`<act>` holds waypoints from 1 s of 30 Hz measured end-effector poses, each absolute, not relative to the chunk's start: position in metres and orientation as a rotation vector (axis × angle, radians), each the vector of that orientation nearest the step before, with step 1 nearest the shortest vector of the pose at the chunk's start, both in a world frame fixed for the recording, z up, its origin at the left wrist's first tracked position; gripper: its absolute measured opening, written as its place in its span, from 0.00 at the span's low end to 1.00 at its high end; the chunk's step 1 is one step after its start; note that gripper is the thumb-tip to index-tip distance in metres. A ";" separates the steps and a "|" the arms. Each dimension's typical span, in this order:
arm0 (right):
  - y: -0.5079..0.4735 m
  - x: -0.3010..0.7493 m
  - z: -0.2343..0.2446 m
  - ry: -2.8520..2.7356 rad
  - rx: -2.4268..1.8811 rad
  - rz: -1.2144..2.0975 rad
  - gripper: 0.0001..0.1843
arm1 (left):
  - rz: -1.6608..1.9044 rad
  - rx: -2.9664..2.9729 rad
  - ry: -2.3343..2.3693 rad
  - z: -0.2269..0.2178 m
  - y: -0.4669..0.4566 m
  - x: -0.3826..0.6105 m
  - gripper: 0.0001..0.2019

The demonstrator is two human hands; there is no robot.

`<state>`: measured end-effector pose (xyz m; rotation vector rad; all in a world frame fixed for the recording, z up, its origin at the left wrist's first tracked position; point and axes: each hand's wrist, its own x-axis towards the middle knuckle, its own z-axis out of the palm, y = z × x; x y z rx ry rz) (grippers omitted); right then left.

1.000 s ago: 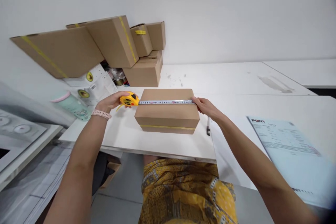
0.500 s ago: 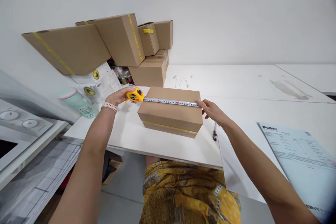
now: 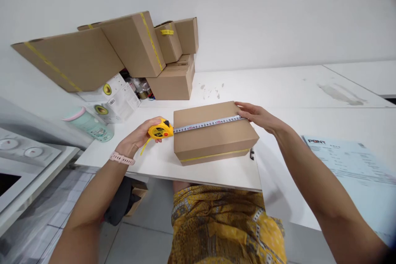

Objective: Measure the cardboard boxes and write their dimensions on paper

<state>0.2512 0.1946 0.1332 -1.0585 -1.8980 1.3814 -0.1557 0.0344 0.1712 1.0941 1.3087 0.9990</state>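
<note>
Left hand (image 3: 137, 136) grips tape measure (image 3: 159, 130) at the box's (image 3: 213, 137) nine o'clock; right hand (image 3: 262, 118) touches two o'clock, any pinch unclear.

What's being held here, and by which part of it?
Left grip: yellow tape measure, by its case. Right grip: at the blade's end by the box's right edge; pinching or just pressing, can't tell.

The tape strip (image 3: 207, 124) lies on the box (image 3: 213, 143), right of where the left hand (image 3: 140, 135) grips. Left of that grip is a cup (image 3: 93, 125); behind, more boxes (image 3: 131, 49).
</note>
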 end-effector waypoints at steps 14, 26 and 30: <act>0.184 0.247 0.135 -1.772 -1.154 1.376 0.30 | 0.903 1.185 1.295 0.181 0.040 -0.170 0.18; 0.187 0.250 0.132 -1.830 -1.180 1.354 0.33 | 0.851 1.261 1.290 0.180 0.041 -0.172 0.25; 0.187 0.250 0.133 -1.831 -1.177 1.356 0.34 | 0.840 1.275 1.289 0.179 0.040 -0.171 0.25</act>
